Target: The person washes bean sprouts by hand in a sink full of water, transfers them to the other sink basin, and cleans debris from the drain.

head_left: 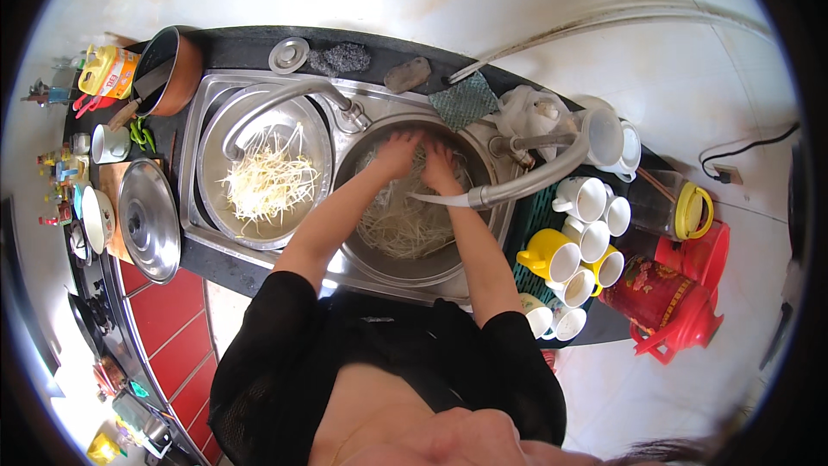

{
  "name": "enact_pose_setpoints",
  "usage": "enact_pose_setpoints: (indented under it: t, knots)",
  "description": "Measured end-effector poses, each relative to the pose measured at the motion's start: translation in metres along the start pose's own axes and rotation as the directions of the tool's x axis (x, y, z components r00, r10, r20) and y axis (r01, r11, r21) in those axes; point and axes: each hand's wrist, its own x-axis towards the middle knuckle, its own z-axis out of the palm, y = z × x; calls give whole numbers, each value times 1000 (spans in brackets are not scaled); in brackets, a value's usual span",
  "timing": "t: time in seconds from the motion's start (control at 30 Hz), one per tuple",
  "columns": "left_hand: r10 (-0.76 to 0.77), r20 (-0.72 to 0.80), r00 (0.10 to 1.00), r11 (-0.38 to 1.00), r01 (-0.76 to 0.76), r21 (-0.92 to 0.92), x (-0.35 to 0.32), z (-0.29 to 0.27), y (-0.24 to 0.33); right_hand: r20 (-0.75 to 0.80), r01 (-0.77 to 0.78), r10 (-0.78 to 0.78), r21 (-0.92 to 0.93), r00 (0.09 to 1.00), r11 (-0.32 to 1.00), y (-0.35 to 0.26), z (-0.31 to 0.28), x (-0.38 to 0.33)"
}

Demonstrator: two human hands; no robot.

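- Sprouts lay in water in the round metal basin at the centre of the frame; both hands were down among them at the basin's upper rim.
- The left hand rested with fingers spread over the strands, and the right hand sat just beside it, fingers loosely curled; whether either was pinching any strands could not be told.
- A hose nozzle reached in from the right, ending over the basin near the right forearm.
- A second basin, left of centre, held a drier heap of pale sprouts under the curved tap.
- The step in hand looked like rinsing and sorting; the next move would likely call for gathering a loose handful without snapping the strands.
- Mugs crowded the rack at the right.
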Motion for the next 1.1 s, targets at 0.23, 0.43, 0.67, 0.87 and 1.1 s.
enact_pose_setpoints:
  t: [0.23,0.43,0.67,0.87,1.1]
  knots:
    - [-104,424,900,994,80,73,-33,9,-2,477,42,-58,44,877,998,-13,7,-32]
    - [-101,565,819,995,74,71,-122,-9,1,575,146,-137,32,806,989,-26,-22,-109]
    - [-355,538,765,933,251,258,-126,1,3,459,18,88,-222,884,975,5,0,-135]
    - [-338,495,800,860,476,-182,-154,73,19,404,-154,100,103,909,983,-4,71,-152]
    - [-5,739,673,366,689,-625,-144,-6,24,441,-378,-7,777,897,504,-20,22,-149]
